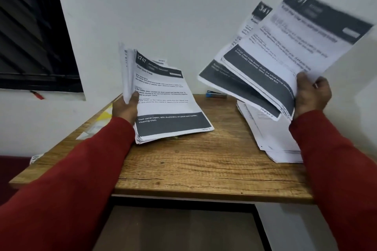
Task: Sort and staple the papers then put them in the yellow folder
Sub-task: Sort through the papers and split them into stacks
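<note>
Both red-sleeved arms reach out over the desk (183, 169). The left hand (126, 108) grips one paper stack (169, 104) resting there; the right hand (312, 96) pinches a raised, fanned sheaf (285, 51) above another pile (273, 140).

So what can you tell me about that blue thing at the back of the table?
The blue thing is small, low and long, lying flat on the wooden table near its back edge, close to the white wall. One end is bright blue; the rest looks grey and silvery, like metal. It may be a stapler, though it is too small to be sure. The papers held up in the right hand cover its right end. No hand touches it.
</note>
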The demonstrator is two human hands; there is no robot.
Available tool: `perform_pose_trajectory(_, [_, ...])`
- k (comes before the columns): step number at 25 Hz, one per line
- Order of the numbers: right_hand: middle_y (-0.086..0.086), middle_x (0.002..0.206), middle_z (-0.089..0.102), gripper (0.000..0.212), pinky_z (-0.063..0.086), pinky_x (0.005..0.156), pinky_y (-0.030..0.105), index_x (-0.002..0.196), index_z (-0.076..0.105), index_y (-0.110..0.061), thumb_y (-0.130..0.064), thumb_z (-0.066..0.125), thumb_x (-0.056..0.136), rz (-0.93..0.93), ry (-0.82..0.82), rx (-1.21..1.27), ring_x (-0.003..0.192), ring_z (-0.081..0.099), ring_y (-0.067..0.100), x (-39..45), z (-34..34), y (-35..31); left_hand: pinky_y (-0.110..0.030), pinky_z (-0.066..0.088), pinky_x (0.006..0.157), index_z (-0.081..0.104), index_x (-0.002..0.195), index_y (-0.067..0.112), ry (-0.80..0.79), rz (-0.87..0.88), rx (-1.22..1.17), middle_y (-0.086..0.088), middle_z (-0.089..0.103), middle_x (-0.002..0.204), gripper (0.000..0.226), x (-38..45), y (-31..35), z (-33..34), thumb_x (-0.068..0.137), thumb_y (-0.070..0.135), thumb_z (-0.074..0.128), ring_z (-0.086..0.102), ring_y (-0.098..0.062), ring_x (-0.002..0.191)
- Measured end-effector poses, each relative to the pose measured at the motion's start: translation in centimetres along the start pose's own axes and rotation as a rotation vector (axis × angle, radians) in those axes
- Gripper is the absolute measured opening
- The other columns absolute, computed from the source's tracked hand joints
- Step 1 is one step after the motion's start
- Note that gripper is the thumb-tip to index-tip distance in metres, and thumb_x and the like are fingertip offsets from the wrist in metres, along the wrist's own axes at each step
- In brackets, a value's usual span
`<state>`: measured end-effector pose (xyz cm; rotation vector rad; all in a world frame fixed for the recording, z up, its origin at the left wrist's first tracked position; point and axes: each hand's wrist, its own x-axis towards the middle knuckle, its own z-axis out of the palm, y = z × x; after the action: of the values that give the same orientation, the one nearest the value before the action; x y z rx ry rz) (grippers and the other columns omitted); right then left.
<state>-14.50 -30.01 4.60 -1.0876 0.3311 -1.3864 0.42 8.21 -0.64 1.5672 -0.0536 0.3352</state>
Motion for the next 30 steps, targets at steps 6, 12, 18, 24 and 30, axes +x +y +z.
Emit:
perform_pose_trajectory(6, [-0.005,0.082,0.065,0.012,0.049,0.061,0.014,0.096,0.062,-0.012,-0.013,0.070,0.088,0.075,-0.284,-0.178,0.060,0.061,-0.006,-3.8,2.3,1.9,-0.038,0.059,0.083,0.066,0.118,0.013,-0.398,-0.149,-0.083,-0.010,0.073,0.109,0.046,-1.1,0.4,1.0,0.089,0.050,0.065,0.073,-0.024,0.089])
perform_pose_trajectory(12, [0.007,0.087,0.062,0.017,0.049,0.071,0.033,0.082,0.059,-0.020,-0.008,0.069,0.088,0.083,-0.513,-0.233,0.078,0.057,0.020,-6.2,3.4,3.9,-0.043,0.056,0.089,0.065,0.120,0.012,-0.529,-0.139,-0.062,-0.011,0.074,0.109,0.049,-1.8,1.1,1.5,0.093,0.052,0.056,0.072,-0.029,0.097])
perform_pose_trajectory(18, [0.005,0.088,0.066,0.015,0.052,0.073,0.034,0.086,0.060,-0.020,-0.009,0.070,0.088,0.132,-0.615,-0.232,0.078,0.061,0.020,-7.7,4.0,4.4,-0.036,0.059,0.080,0.067,0.118,0.010,-0.500,-0.121,-0.103,-0.010,0.075,0.107,0.042,-2.4,1.1,2.0,0.089,0.040,0.067,0.073,-0.027,0.093])
perform_pose_trajectory(24, [0.008,0.099,0.073,0.015,0.056,0.089,0.045,0.090,0.066,-0.020,-0.013,0.074,0.080,0.091,-0.423,-0.540,0.092,0.069,0.030,-3.5,2.2,4.5,-0.040,0.056,0.090,0.067,0.114,0.010,-0.340,-0.106,-0.178,-0.012,0.073,0.107,0.030,-0.2,2.0,-0.2,0.089,0.026,0.071,0.071,-0.024,0.088])
perform_pose_trajectory(30, [0.012,0.121,0.067,0.045,0.049,0.096,0.033,0.121,0.062,-0.007,-0.003,0.074,0.078,0.116,-0.543,-0.912,0.111,0.064,0.030,-2.6,0.9,4.8,-0.056,0.054,0.091,0.067,0.103,0.016,0.064,-0.181,-0.497,-0.012,0.072,0.112,0.020,2.2,0.9,-3.2,0.086,0.022,0.075,0.071,-0.031,0.099])
